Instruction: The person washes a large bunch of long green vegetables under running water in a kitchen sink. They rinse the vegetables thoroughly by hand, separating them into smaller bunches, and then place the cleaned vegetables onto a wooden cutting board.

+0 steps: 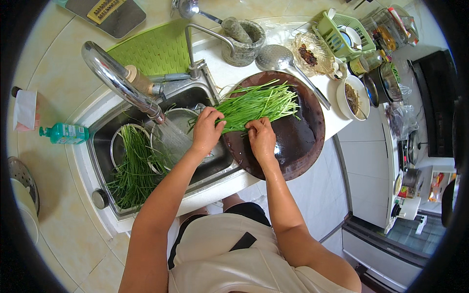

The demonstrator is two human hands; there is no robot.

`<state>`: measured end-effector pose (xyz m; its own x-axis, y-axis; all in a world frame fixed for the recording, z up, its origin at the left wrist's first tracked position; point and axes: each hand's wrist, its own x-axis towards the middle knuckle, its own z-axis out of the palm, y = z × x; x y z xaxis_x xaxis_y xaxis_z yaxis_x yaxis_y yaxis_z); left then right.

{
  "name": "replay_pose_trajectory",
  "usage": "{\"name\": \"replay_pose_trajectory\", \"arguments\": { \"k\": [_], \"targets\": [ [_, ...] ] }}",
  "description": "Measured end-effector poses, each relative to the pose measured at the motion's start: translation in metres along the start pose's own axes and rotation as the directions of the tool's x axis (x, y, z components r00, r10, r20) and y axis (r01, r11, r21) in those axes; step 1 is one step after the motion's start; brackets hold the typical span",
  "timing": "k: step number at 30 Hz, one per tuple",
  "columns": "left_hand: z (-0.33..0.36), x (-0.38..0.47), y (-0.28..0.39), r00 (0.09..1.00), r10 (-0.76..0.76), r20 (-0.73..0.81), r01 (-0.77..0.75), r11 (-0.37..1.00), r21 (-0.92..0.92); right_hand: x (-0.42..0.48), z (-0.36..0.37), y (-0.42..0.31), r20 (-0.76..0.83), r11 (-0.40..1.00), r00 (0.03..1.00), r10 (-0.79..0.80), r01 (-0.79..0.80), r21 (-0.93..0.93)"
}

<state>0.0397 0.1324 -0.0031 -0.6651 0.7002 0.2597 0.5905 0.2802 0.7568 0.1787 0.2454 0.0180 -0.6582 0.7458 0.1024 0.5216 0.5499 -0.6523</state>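
A bunch of long green chives (256, 104) lies across a round dark cutting board (300, 135) beside the sink. My left hand (207, 130) is at the bunch's left end, fingers curled against the stalks. My right hand (262, 137) touches the lower edge of the bunch with bent fingertips; whether it grips any stalks I cannot tell. Water runs from the chrome faucet (121, 82) into a round basin (176, 135) in the steel sink, partly behind my left forearm. More green stalks (137, 164) hang over a second round container at the sink's left.
A stone mortar with pestle (243, 42), a slotted ladle (276, 58), a glass dish (315, 53) and a white bowl (351, 97) stand behind and right of the board. A green soap bottle (67, 133) is left of the sink.
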Motion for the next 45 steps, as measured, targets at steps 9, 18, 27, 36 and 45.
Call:
{"name": "replay_pose_trajectory", "arguments": {
  "k": [9, 18, 27, 36, 45],
  "targets": [
    [0.003, 0.006, -0.008, 0.996, -0.083, 0.045, 0.085, 0.994, -0.062, 0.000, 0.001, -0.017, -0.085, 0.997, 0.996, 0.005, 0.001, 0.077],
    [0.002, 0.005, 0.038, 0.982, 0.165, 0.087, -0.175, 0.978, 0.114, -0.003, 0.009, -0.003, -0.139, 0.994, 0.990, 0.021, -0.006, 0.108],
    [0.013, 0.023, 0.019, 0.996, 0.061, 0.065, -0.063, 0.998, 0.023, -0.001, 0.000, 0.001, -0.086, 0.999, 0.996, 0.033, -0.037, -0.037],
    [0.014, 0.025, 0.018, 0.998, 0.033, 0.061, -0.034, 0.999, 0.020, 0.000, 0.007, -0.019, -0.147, 0.997, 0.987, -0.067, 0.062, -0.035],
    [0.014, 0.027, 0.015, 0.998, 0.040, 0.055, -0.039, 0.999, -0.013, 0.007, 0.029, -0.006, -0.175, 0.982, 0.974, -0.145, 0.120, -0.143]
  ]
}}
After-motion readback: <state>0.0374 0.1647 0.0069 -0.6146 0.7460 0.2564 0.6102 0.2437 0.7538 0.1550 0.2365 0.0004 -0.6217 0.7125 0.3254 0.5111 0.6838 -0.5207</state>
